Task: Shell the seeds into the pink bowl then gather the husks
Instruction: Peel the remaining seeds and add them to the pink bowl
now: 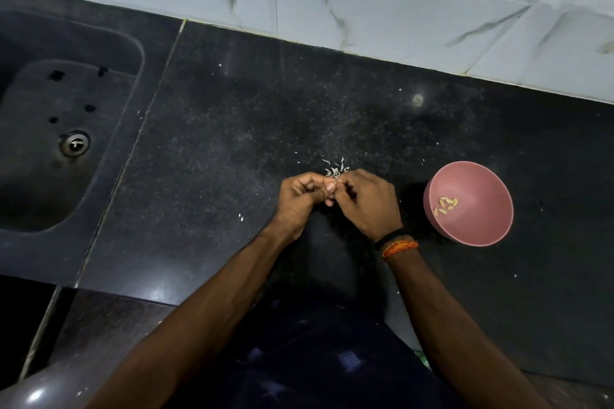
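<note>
**Both hands pinching a seed beside the husk pile**

The left hand [300, 197] and the right hand [365, 201] are meeting fingertip to fingertip over the dark counter [232, 143], fingers curled — together they are pinching something tiny between them, most likely a seed, though it is too small to make out clearly. A small pile of pale husks [336, 168] is lying on the counter just beyond the fingertips, touching or nearly touching them. The pink bowl [468, 204] is sitting to the right of the right hand, near but apart from it, and is holding a few shelled seeds [445, 204] on its inner wall. Stray husk flecks are lying scattered around — a sink [66, 116] is set into the counter at far left.
</note>
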A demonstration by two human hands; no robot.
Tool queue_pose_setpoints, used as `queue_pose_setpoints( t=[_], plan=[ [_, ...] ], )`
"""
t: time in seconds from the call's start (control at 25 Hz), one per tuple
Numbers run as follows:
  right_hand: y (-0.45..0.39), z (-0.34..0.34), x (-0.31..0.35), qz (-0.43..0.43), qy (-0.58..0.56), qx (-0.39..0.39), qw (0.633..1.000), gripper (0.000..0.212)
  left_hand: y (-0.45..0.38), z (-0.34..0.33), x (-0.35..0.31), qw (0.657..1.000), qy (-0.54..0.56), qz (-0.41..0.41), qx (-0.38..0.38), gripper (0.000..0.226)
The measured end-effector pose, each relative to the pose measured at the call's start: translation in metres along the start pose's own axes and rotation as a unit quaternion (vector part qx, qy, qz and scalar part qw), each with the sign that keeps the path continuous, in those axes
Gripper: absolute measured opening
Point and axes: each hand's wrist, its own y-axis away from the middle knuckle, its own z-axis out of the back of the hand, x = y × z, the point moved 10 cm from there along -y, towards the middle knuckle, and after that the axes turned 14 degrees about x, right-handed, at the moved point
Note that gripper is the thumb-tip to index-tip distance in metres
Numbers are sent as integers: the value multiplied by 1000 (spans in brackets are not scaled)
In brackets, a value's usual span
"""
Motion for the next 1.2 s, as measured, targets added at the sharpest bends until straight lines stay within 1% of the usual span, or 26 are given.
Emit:
queue_pose_setpoints(
  t=[0.12, 0.28, 0.48, 0.76, 1.0, 1.2],
  plan=[
    [0, -1, -3, -2, -26, 5, 1000, 4, 1, 0, -1, 1000, 5, -3, 0, 8],
    [1, -1, -8, 10, -85, 23, 996, 11, 2, -1, -3, 1000, 6, -8, 1, 7],
    [2, 0, -7, 24, -58, 22, 998, 19, 3, -4, -6, 1000, -14, -4, 3, 7],
    [2, -1, -8, 11, -43, 4, 999, 10, 3, -6, -7, 1000, -24, -1, -2, 7],
    [1, -2, -7, -7, -36, 5, 999, 6, 1, -2, -4, 1000, -14, -5, -5, 8],
    [2, -4, -14, -33, -64, 3, 997, 7, 1, -4, -1, 1000, -4, 0, 2, 8]
  ],
)
